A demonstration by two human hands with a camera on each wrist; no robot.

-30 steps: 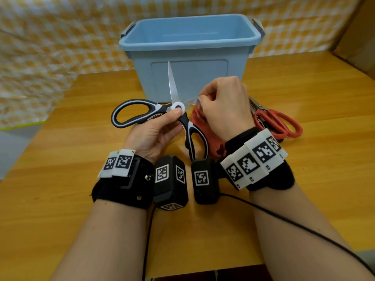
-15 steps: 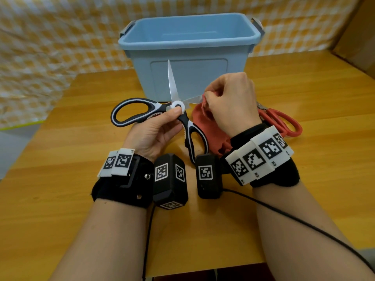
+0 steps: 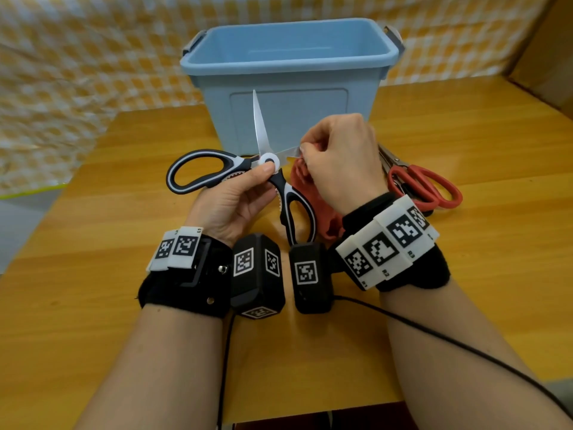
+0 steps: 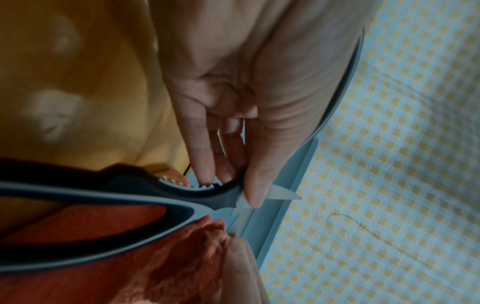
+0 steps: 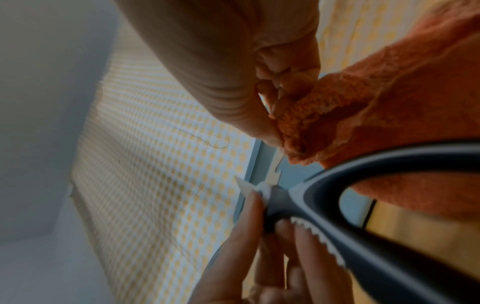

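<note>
The left hand (image 3: 231,206) has its grip pinched on the kitchen scissors (image 3: 268,159), thumb flat on the round white pivot disc and fingers curled behind the neck, beside the jagged metal teeth inside the handles. The scissors sit above the table (image 3: 465,259), in front of the blue bin (image 3: 288,119). Their smooth steel blades are spread wide, one pointing up across the bin's front, the other pointing right. The looped handles are black rubber edged in white. The right hand (image 3: 341,159) has its grip curled tight on a bunched, nubbly orange-red cloth (image 3: 302,181), pressing it to the right-pointing blade. Red-handled scissors (image 3: 456,197) lie on the glossy wooden table behind that wrist.
</note>
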